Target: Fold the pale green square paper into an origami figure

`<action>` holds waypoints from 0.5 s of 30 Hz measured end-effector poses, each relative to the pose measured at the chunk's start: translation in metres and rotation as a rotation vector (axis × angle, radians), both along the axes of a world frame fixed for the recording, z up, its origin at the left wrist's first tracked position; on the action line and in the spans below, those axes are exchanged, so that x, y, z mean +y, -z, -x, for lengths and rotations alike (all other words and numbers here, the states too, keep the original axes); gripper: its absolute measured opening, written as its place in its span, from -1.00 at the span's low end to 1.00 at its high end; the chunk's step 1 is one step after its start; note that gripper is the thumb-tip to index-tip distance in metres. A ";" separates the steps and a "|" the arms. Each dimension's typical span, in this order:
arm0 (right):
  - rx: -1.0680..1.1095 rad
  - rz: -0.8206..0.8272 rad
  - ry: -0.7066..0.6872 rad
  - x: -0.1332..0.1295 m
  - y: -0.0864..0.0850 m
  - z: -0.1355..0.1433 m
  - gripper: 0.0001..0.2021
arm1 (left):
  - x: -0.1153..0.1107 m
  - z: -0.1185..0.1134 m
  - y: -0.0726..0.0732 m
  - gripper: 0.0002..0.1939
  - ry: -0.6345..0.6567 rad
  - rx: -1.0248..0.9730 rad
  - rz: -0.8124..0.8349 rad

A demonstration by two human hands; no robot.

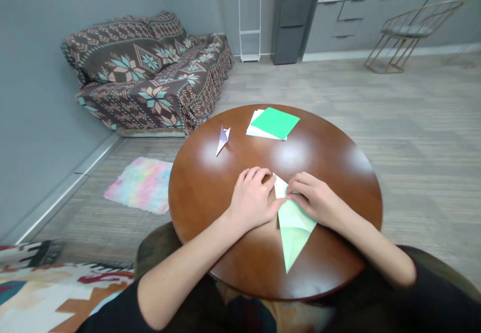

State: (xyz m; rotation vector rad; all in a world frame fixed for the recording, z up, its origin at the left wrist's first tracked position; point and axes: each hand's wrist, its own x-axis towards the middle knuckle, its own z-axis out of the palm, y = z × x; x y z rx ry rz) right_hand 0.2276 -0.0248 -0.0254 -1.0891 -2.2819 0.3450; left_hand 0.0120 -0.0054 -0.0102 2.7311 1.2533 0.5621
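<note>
A pale green folded sheet of origami paper (295, 233) lies on the round brown table (203, 203), one long point aimed toward me. My left hand (252, 199) is at its left edge, fingers curled and thumb tip pressed on the paper near the middle. From the other side my right hand (313, 198) pinches the upper right part, its fingers bent over the sheet. The two thumbs nearly meet. Part of the paper's upper edge is hidden under my fingers.
A small purple and white folded paper figure (223, 140) stands at the table's back left. Behind my hands lies a stack of square sheets, a bright green sheet (276, 122) on top. A patterned sofa (150, 72) and a pastel rug (141, 185) are on the left.
</note>
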 end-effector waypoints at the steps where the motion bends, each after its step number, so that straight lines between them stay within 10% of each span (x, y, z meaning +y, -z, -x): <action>1: -0.006 -0.010 0.006 0.001 0.000 0.001 -0.87 | 0.000 0.000 0.000 -0.50 0.000 -0.007 0.001; 15: -0.080 0.016 0.049 0.034 -0.004 0.010 -0.86 | 0.000 -0.001 0.004 -0.28 -0.050 -0.046 0.030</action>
